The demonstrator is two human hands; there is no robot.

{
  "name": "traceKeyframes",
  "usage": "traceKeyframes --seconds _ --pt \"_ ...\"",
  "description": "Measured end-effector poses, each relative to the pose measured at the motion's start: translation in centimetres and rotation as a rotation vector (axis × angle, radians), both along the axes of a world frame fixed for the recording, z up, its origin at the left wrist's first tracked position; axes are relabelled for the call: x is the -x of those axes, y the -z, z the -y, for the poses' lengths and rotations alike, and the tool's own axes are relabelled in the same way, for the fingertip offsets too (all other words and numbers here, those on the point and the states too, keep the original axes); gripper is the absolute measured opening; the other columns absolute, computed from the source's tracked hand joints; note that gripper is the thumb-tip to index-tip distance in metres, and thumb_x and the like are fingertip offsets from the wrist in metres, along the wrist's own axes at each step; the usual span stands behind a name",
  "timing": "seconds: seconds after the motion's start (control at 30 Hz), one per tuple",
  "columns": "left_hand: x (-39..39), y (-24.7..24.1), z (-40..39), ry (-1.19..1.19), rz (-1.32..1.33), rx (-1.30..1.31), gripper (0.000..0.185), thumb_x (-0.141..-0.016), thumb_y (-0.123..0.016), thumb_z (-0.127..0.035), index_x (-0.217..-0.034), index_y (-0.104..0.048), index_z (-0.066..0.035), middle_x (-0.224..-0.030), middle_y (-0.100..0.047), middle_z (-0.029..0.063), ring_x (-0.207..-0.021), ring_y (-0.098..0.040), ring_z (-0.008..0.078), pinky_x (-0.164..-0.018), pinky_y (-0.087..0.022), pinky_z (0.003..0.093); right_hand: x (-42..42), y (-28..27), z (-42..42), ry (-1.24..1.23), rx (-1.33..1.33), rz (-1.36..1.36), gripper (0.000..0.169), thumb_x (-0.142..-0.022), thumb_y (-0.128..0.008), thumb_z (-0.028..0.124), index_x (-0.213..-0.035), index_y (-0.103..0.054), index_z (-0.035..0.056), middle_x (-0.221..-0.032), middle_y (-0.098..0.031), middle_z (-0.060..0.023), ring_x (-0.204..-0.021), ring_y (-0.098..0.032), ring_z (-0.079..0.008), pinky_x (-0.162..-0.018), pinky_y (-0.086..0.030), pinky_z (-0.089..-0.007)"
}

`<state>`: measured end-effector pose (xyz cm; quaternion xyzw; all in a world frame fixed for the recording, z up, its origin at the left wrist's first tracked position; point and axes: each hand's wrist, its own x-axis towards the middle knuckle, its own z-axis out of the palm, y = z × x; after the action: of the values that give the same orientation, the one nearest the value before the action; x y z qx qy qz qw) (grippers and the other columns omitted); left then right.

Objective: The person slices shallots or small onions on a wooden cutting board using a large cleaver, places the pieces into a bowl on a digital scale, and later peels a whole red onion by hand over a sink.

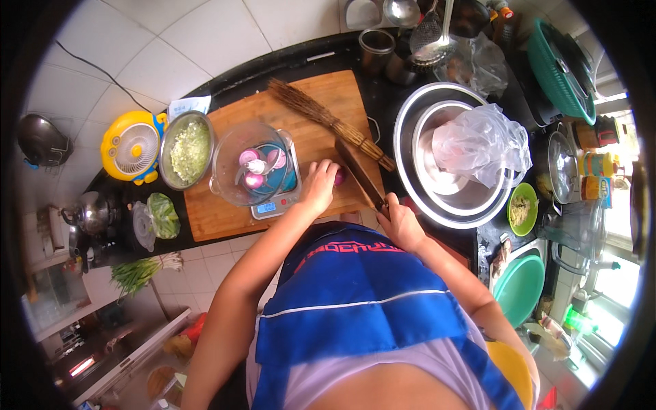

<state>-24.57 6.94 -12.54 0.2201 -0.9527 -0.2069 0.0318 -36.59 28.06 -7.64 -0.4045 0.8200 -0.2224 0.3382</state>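
My left hand (pixel 319 188) bends over a red onion (pixel 340 177) on the wooden cutting board (pixel 225 220), fingers against it; the hand covers much of the onion. My right hand (pixel 405 223) grips the handle of a cleaver (pixel 361 173), its blade slanting across the board just right of the onion. Left of my left hand, a clear food-processor bowl (pixel 221 166) sits on a digital kitchen scale (pixel 271 209). Onion pieces (pixel 253 179) lie in the bowl around its white blade hub (pixel 255 166).
A bamboo brush (pixel 330 123) lies across the board behind the cleaver. Nested metal basins (pixel 405 169) with a plastic bag (pixel 479 143) stand at right. At left are a metal bowl (pixel 163 154) of chopped vegetable and a yellow fan (pixel 115 148). A green bowl (pixel 533 210) sits far right.
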Motion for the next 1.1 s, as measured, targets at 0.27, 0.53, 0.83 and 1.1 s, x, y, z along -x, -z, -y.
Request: traceKeyframes --seconds 0.27,0.53,0.83,1.1 --pt "0.1 -1.5 -1.1 -0.134 -0.019 -0.069 0.046 -0.076 -0.07 -0.007 -0.118 -0.052 -0.003 -0.115 -0.053 0.0177 -0.108 -0.052 0.036 -0.089 -0.047 0.0415 0.1 -3.7 -1.2 0.055 -0.052 -0.12 0.028 -0.085 -0.062 0.013 -0.101 -0.042 0.0013 -0.079 -0.062 -0.0267 -0.077 -0.06 -0.0469 -0.067 -0.048 -0.0533" --pt "0.3 -1.4 -2.1 -0.219 0.098 -0.222 0.042 -0.071 -0.071 -0.006 -0.11 -0.056 -0.002 -0.11 -0.053 0.0163 -0.107 -0.052 0.0361 -0.087 -0.047 0.0415 0.7 -4.6 -1.8 0.017 0.028 0.012 0.03 -0.086 -0.061 0.016 -0.102 -0.041 0.0005 -0.077 -0.062 -0.0266 -0.077 -0.061 -0.0457 -0.066 -0.049 -0.0515" --pt "-0.3 0.2 -1.7 0.084 -0.194 -0.001 0.017 -0.081 -0.055 -0.008 -0.098 -0.061 -0.007 -0.104 -0.058 0.008 -0.098 -0.054 0.0305 -0.081 -0.051 0.039 0.2 -5.9 -1.9 -0.116 -0.097 -0.025 0.027 -0.089 -0.056 0.02 -0.1 -0.04 0.001 -0.076 -0.063 -0.0267 -0.072 -0.061 -0.0461 -0.065 -0.05 -0.0536" --pt "-0.5 0.9 -1.5 0.11 -0.099 0.049 0.02 -0.082 -0.051 -0.008 -0.099 -0.061 -0.007 -0.104 -0.058 0.0081 -0.101 -0.053 0.0299 -0.083 -0.051 0.0378 -0.2 -2.6 -0.5 -0.117 -0.125 -0.035 0.026 -0.091 -0.052 0.022 -0.1 -0.04 0.0009 -0.076 -0.063 -0.027 -0.075 -0.062 -0.0452 -0.068 -0.05 -0.0533"
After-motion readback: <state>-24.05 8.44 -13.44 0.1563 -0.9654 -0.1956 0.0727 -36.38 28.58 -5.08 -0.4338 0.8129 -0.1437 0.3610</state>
